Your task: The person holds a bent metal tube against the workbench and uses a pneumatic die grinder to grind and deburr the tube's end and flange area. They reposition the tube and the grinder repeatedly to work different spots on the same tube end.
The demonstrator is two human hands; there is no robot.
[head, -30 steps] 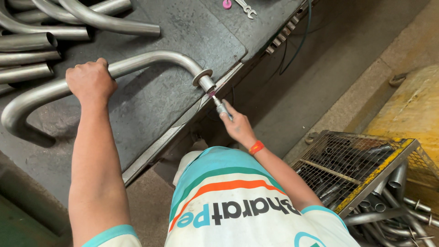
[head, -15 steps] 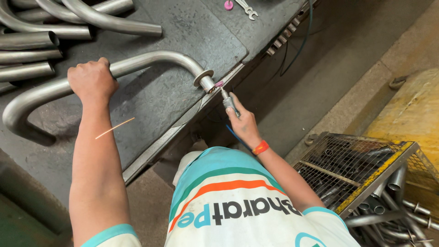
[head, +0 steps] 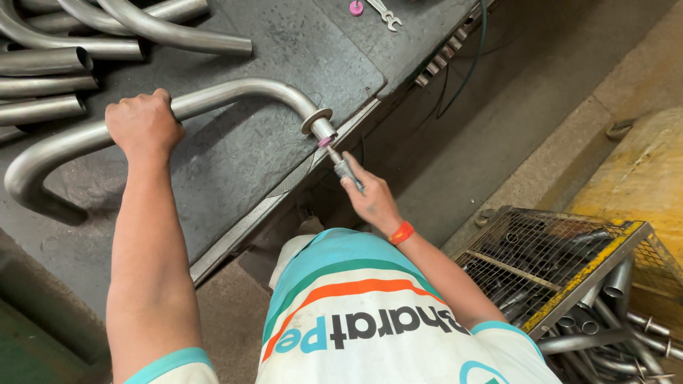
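My left hand [head: 142,124] grips a long bent steel pipe [head: 242,92] that lies on the dark metal workbench [head: 235,163]. The pipe curves down to a flanged open end [head: 318,124] at the bench's edge. My right hand [head: 370,199], with an orange wristband, holds a slim hand grinder [head: 345,168]. Its small pink grinding stone [head: 325,142] sits at the mouth of the pipe's flanged end.
More bent pipes [head: 107,28] are piled at the bench's back left. A wrench [head: 384,13] and a pink stone [head: 356,8] lie near the bench's far edge. A wire-mesh crate [head: 562,263] holding several pipes stands on the floor at right. A hose [head: 466,67] hangs beside the bench.
My right hand has shifted the grinder slightly at the pipe's flanged end, keeping the stone at the opening. A spark streak seen half a second ago is gone. My left hand stays put.
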